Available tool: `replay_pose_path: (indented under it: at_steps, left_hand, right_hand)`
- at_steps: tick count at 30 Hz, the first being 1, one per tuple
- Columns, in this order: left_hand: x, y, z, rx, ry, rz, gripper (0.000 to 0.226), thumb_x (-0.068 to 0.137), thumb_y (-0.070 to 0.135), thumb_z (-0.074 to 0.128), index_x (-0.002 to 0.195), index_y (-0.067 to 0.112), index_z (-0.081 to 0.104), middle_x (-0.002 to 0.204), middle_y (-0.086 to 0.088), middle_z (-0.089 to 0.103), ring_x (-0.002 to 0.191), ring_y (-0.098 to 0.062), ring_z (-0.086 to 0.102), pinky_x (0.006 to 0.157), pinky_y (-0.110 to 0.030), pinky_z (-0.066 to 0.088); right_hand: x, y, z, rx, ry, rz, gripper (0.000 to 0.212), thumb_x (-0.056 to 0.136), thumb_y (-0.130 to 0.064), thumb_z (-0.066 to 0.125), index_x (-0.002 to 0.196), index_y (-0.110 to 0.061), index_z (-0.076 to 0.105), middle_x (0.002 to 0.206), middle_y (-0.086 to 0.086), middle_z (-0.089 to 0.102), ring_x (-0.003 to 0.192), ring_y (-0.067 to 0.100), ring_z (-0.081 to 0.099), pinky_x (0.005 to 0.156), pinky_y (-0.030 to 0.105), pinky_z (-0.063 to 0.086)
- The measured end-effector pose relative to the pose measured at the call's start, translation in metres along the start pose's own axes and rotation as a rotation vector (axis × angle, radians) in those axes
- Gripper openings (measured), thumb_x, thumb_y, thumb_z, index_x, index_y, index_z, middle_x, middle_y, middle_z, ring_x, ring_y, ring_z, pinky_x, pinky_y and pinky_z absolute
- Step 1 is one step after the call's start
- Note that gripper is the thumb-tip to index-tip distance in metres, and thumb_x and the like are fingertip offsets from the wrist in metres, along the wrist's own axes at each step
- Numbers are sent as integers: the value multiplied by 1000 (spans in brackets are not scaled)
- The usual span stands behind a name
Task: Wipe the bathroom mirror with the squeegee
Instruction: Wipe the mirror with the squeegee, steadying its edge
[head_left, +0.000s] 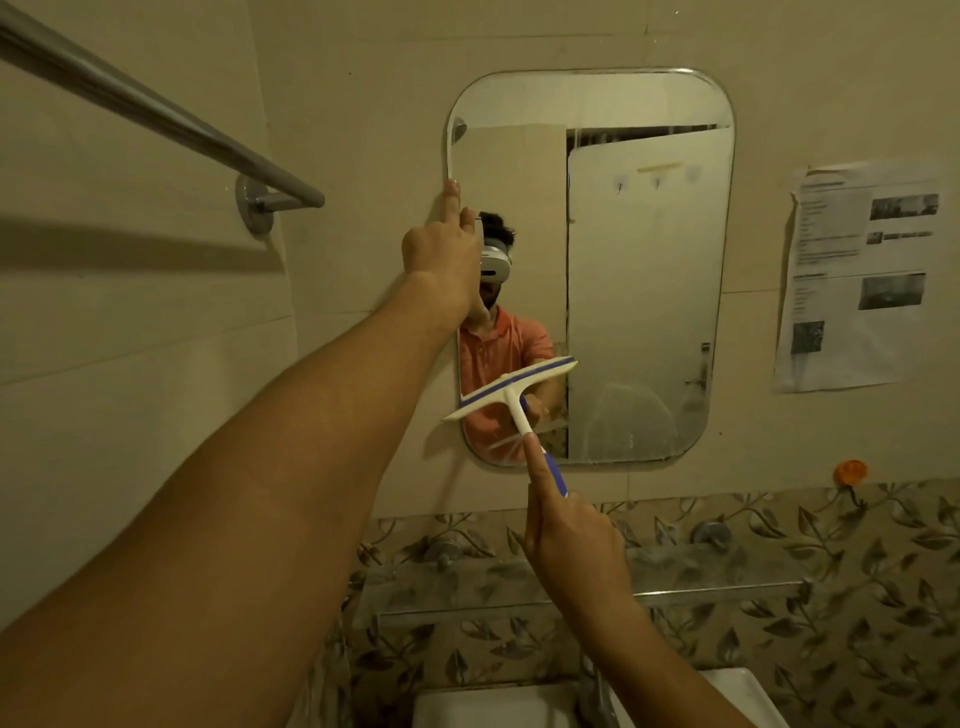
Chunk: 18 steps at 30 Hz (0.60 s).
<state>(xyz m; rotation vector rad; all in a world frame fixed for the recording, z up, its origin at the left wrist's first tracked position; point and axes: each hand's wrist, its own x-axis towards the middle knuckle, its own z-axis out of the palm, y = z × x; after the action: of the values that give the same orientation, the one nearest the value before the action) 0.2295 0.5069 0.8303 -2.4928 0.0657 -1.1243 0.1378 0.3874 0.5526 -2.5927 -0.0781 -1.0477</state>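
Beige wall tiles (363, 78) surrounded the mirror (644, 260). The left hand (441, 254) laid a straight index finger on its edge, probably to steady it; whether the other fingers gripped, I cannot tell. The right hand (571, 540) fingers gripped the squeegee (511, 387) handle, with the blade tilted on the glass above them.

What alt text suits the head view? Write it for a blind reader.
A right hand holds a white-and-blue plastic squeegee, its blade on the lower left of a rounded rectangular wall mirror. The left hand touches the mirror's left edge above.
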Motion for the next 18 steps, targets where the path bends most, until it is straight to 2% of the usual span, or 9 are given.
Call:
replay_pose_path:
  at_steps: [4,10,14,18]
  left_hand:
    - [-3,4,4,-33,14,-14,138,65,73,79,161,9,3,166,-17,-15,96,-27,64,59,-33,43]
    - [-9,3,-2,-64,23,-26,139,64,70,81,160,9,1,166,-15,-15,97,-29,63,64,-33,45]
    - [-10,4,-4,-77,16,-33,140,63,70,82,161,10,1,166,-14,-15,95,-28,63,64,-33,46]
    - [-10,6,-5,-98,12,-49,137,67,65,83,161,10,0,166,-14,-16,94,-29,63,65,-34,48]
  right_hand:
    - [-9,13,7,-45,-59,8,92,105,-32,44,148,-43,-37,74,1,53,52,10,47,48,27,45]
    - [-15,27,13,-120,-99,0,98,105,-29,46,144,-44,-42,80,4,53,53,10,46,50,26,42]
    - [-16,48,13,-173,-163,-29,101,105,-28,46,138,-44,-48,84,2,51,56,10,50,55,25,51]
    - [-22,62,10,-225,-227,-46,103,106,-28,47,137,-44,-50,87,2,48,55,7,44,56,22,46]
